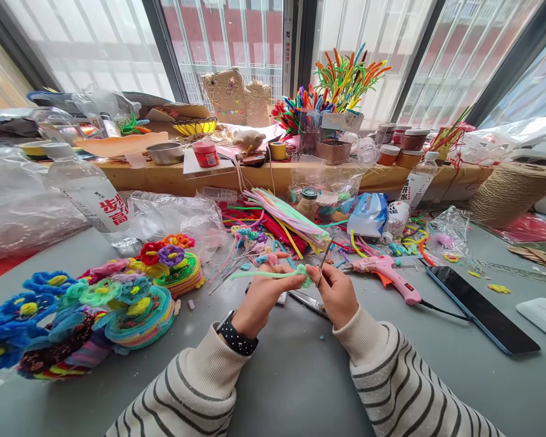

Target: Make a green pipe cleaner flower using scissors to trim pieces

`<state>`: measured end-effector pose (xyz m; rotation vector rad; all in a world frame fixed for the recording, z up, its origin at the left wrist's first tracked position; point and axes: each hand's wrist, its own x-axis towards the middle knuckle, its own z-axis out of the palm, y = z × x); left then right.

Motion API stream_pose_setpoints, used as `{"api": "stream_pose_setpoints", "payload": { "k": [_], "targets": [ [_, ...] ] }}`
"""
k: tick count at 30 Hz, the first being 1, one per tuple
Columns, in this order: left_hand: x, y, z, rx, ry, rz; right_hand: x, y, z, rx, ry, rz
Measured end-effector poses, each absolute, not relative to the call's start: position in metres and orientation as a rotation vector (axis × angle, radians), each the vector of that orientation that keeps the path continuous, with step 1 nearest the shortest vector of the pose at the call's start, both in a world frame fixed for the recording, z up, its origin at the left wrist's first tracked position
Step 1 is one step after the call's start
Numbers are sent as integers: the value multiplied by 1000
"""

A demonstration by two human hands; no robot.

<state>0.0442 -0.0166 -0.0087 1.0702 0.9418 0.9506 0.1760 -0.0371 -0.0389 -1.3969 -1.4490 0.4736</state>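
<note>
The left hand [264, 294] has its grip pressed together on a long, pale green, fuzzy stem [264, 275], held above the grey desk [282, 370], while the right hand [341, 297] pinches a slim, dark metal tool [326, 253] right beside the stem's curled end; what kind of tool it is, I cannot tell. To work that curl well, I'd keep the left thumb close to the bend, turn in small, even steps, and let the loose tail hang out sideways, since squeezing hard would likely flatten the fuzz. Behind, a clear plastic holder [308, 130] carries upright red, blue and green fuzzy stems, with a brown square tub [333, 152] beside it, its contents hard to make out. The yellow wire basket [194, 126], round silver metal tin [165, 153] and red plastic jar [206, 154] sit further left, and I can't tell what they hold
</note>
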Motion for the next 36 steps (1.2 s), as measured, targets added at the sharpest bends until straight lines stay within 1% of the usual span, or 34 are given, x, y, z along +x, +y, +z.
{"api": "stream_pose_setpoints", "payload": {
  "k": [3, 5, 9, 13, 18, 23, 29, 36],
  "targets": [
    [45, -17, -7, 1092, 909, 973, 174, -36, -40, -1412, -1381, 637],
    [45, -17, -6, 1089, 905, 961, 174, -35, -41, -1410, -1357, 681],
    [45, -17, -6, 1087, 892, 873, 176, -36, -40, -1417, -1398, 630],
    [44, -18, -5, 1064, 927, 880, 178, -37, -38, -1419, -1426, 589],
    [41, -18, 3, 903, 810, 1028, 180, -37, -40, -1358, -1447, 653],
    [38, -15, 4, 833, 710, 1175, 175, -41, -40, -1190, -1708, 780],
    [38, -14, 0, 798, 707, 1192, 169, -45, -36, -1110, -1927, 813],
    [44, -18, -1, 722, 706, 1186, 168, -45, -37, -1131, -1903, 798]
  ]
}}
